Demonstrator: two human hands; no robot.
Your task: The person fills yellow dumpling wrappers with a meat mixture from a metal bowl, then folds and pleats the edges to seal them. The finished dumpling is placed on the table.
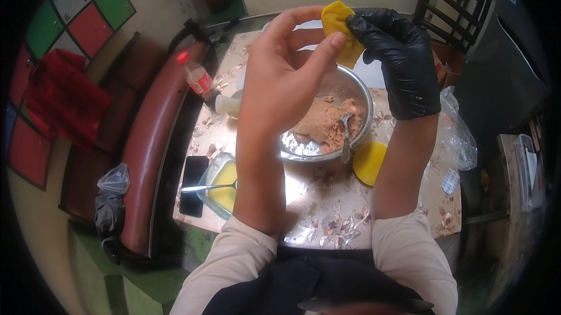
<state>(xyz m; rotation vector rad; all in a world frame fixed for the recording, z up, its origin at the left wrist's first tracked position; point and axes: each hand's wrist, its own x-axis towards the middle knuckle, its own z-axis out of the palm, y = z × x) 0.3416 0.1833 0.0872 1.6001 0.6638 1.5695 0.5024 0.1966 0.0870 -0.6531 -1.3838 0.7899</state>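
Note:
A folded yellow dumpling wrapper (341, 21) is held up between both hands, above the far part of the table. My bare left hand (292, 66) pinches its left side with thumb and forefinger. The gloved right hand (403, 61), in black, grips its right edge; what lies inside the fold is hidden. Below them a steel bowl (369, 101) holds minced filling (321, 119), with a spoon (346, 139) stuck in it at the right. Beside the bowl lies a flat yellow round (370, 164), like the wrapper in colour.
At the left sit a glass dish (217, 207) of yellow liquid with a spoon across it, a black phone (193, 189) and a red-capped bottle (197, 76). A clear plastic bag (459, 131) hangs at the right edge. A red bench (155, 145) stands left of the table.

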